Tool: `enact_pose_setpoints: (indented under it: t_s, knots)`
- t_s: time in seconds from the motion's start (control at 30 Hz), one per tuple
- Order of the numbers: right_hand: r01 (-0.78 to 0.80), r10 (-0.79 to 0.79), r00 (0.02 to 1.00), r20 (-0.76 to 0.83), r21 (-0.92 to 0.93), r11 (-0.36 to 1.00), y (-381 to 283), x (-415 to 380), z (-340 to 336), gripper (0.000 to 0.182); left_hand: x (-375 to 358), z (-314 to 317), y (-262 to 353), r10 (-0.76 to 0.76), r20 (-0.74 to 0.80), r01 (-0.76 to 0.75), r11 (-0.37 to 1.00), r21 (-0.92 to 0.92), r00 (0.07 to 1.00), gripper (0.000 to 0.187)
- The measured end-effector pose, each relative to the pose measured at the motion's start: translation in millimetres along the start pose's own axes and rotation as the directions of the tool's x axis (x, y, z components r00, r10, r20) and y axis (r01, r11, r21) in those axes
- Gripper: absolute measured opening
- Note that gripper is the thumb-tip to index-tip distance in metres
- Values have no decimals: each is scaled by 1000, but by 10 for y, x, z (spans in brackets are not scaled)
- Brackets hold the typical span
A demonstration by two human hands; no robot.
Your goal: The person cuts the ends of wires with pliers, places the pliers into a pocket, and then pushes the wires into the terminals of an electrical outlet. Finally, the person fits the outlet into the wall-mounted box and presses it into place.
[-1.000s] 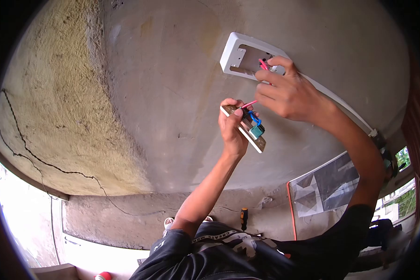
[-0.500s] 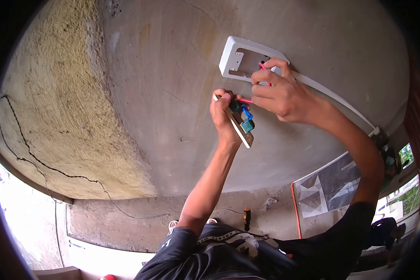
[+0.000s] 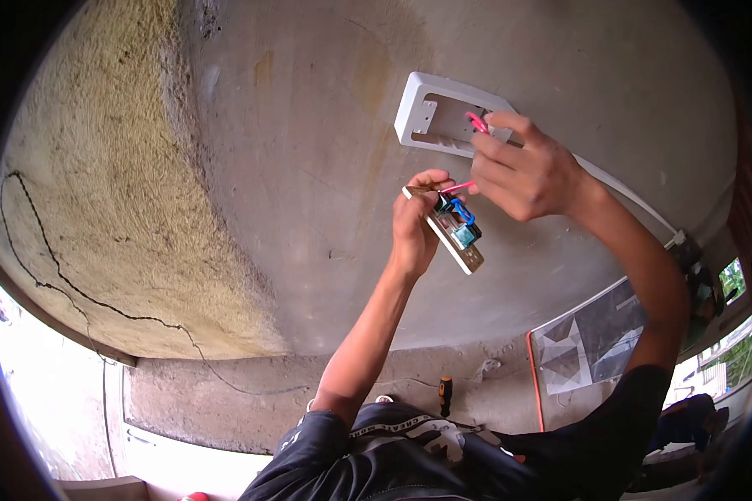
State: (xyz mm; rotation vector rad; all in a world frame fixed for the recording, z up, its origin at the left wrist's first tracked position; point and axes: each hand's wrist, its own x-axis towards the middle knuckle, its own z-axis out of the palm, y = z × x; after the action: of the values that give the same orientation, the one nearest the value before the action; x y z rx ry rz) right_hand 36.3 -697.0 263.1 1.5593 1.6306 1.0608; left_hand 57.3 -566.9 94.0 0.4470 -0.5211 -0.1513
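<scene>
My left hand (image 3: 418, 215) is closed around the upper end of a wall switch plate (image 3: 468, 258), held tilted with its back showing. Green modules (image 3: 464, 237) and a short blue wire (image 3: 462, 210) sit on that back. A red wire (image 3: 457, 187) runs from the plate to my right hand (image 3: 528, 171), whose fingers are pinched on it; the wire's looped part shows above the fingertips. Behind my right hand is a white surface-mount box (image 3: 407, 113) fixed to the wall, its front uncovered. My right fingers hide part of the box's right side.
White cable trunking (image 3: 631, 194) runs from the box down to the right. Below, a screwdriver (image 3: 445, 396) with a yellow and black handle is near my feet. A black cable (image 3: 109, 311) hangs across the rough wall at left. An orange-edged panel (image 3: 589, 342) is at lower right.
The switch plate and my left hand have moved slightly right and down, turning more of the plate's back into view. My right hand has shifted a little right with the red wire.
</scene>
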Motion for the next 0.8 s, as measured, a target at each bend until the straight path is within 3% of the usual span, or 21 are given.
enact_pose_setpoints:
  t_s: [0.07, 0.13, 0.4, 0.5, 0.57, 0.7, 0.8]
  knots:
    - [-38, 33, 997, -72, -76, 996, 7, -22, 17, 10, -1, -4, -7, 8, 33, -10, 997, 71, 999, 39]
    - [-63, 53, 993, -103, -93, 994, -9, -17, 45, 10, 6, -33, -69, 89, 66, -91, 995, 38, 994, 39]
    - [-186, 162, 973, -165, -140, 973, -107, -47, 210, 14, -43, -28, -205, 160, 13, -159, 986, -59, 987, 43]
    - [-122, 113, 987, -113, -83, 989, -72, -46, 176, 14, -32, -143, -150, 98, 45, -100, 993, 57, 994, 42]
    - [-35, 29, 992, -119, -46, 998, -71, -75, 193, 12, -20, -171, -125, 121, 29, -121, 993, -8, 992, 44]
    - [-30, 20, 996, -85, -119, 992, 5, -81, 114, 8, -10, -107, -10, 55, 36, -56, 998, 26, 998, 52]
    - [-92, 80, 990, -113, -111, 990, 0, -66, 113, 5, 5, -100, 186, -99, 200, 51, 971, 235, 975, 46]
